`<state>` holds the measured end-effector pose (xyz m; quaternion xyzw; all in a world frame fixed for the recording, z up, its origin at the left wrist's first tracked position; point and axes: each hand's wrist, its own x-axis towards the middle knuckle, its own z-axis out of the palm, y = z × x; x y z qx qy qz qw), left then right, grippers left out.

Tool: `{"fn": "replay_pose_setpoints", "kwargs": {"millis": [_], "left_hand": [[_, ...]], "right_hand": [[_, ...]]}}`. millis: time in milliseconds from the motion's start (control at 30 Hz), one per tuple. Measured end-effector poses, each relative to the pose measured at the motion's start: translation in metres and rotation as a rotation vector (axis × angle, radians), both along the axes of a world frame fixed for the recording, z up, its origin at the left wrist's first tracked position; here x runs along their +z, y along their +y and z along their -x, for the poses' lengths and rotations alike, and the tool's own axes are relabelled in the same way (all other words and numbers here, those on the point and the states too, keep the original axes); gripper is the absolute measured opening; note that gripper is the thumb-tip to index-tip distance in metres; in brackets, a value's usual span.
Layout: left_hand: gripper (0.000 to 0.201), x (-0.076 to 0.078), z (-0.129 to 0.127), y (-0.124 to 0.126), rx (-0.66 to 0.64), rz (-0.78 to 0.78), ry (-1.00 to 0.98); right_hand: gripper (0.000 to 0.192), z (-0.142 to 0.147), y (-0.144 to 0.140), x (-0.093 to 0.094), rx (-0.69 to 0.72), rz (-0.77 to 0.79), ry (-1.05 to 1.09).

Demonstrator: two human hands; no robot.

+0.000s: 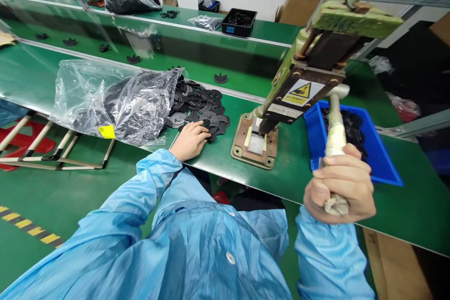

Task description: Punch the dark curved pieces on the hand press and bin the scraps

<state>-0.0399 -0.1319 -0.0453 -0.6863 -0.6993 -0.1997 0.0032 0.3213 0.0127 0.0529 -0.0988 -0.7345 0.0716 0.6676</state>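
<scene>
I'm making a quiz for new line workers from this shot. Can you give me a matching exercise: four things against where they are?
Things:
1. left hand
2. right hand
3. blue bin
4. plastic bag

Places:
A. right of the press
B. on the pile of black flat parts
C. left of that pile
D. around the wrapped press lever

Pairs: 1-B, 2-D, 3-A, 4-C

Two sleeved arms out, each hand busy

Left hand (190, 141) lies palm down, fingers spread flat and reaching forward. Right hand (340, 189) is fisted upright, grip wrapped tight, knuckles toward the left, thumb on top.
</scene>
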Motion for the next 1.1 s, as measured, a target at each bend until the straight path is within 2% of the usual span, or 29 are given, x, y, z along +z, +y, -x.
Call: {"fn": "replay_pose_setpoints", "kwargs": {"millis": [100,300,467,633,767,833,900,1000,1100], "left_hand": [[0.032,0.008,0.006,0.005,-0.014,-0.036,0.0],[0.04,0.025,0.017,0.003,0.113,-0.123,-0.057],[0.042,0.032,0.012,-0.001,0.192,-0.16,-0.403],[0.049,0.037,-0.014,0.007,0.159,-0.158,-0.886],[0.042,0.031,-0.044,0.032,0.218,-0.143,-1.15],[0.048,0.028,-0.059,0.05,0.182,-0.095,-1.293],[0.046,0.027,-0.07,0.069,0.125,-0.002,-1.385],[0.032,0.032,-0.082,0.098,0.13,0.158,-1.41],[0.032,0.038,-0.088,0.121,0.16,0.287,-1.383]], "right_hand": [[0.027,-0.001,0.0,0.001,0.014,-0.015,-0.011],[0.025,-0.003,0.0,0.0,0.011,-0.008,-0.033],[0.024,-0.004,-0.001,0.0,0.026,-0.005,-0.024],[0.023,-0.001,-0.004,0.001,0.01,-0.009,-0.03],[0.021,0.001,-0.008,0.003,0.0,0.009,-0.024],[0.02,0.0,-0.01,0.004,0.004,0.018,-0.038],[0.019,-0.001,-0.011,0.005,0.01,0.017,-0.055],[0.016,-0.002,-0.012,0.005,0.021,0.021,-0.067],[0.016,-0.001,-0.013,0.005,0.015,0.039,-0.05]]}}
